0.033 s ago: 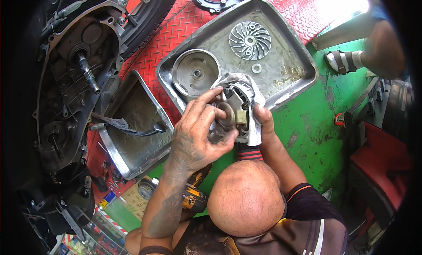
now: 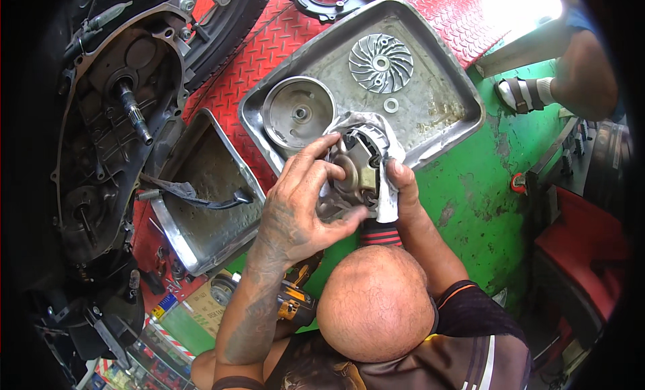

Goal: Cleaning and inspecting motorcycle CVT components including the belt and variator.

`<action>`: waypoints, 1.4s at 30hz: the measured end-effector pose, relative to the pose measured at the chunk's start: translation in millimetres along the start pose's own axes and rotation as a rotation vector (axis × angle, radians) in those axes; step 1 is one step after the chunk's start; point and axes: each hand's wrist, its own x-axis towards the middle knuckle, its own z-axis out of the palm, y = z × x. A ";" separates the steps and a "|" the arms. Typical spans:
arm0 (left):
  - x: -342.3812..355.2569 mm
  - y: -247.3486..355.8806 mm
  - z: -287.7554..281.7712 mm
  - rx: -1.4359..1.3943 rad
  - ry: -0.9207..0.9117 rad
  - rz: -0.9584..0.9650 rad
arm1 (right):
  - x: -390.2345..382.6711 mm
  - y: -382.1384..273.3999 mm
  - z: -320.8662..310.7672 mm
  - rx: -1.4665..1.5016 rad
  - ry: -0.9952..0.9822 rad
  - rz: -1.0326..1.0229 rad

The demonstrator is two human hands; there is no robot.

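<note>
Round metal clutch part (image 2: 353, 175) held above the near edge of the big steel tray (image 2: 443, 114). Left hand (image 2: 295, 208) spread, fingers gripping its face and rim. Right hand (image 2: 403, 188) grasping a grey rag (image 2: 384, 195) pressed on the part's right side. In the tray: drum (image 2: 297, 112), finned disc (image 2: 380, 63), washer (image 2: 391, 106). Smaller tray (image 2: 201, 195) sits left. Coloured boxes (image 2: 168, 309) at lower left, cut off, unclear. Nothing differs from the earlier frame. Part's underside hidden.

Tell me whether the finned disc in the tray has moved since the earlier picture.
No. The finned disc lies at the same spot in the metal tray, just above the small washer.
</note>
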 end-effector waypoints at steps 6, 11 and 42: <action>7.5 0.9 2.9 -0.080 -0.023 -0.035 | 1.7 2.2 -8.4 0.020 -0.015 -0.025; 15.8 0.7 2.4 -0.056 -0.081 0.025 | 2.0 1.8 -11.6 -0.017 0.063 -0.002; -44.7 14.3 -15.0 0.216 0.014 -0.448 | -0.5 -19.9 -7.6 0.324 -0.080 -0.342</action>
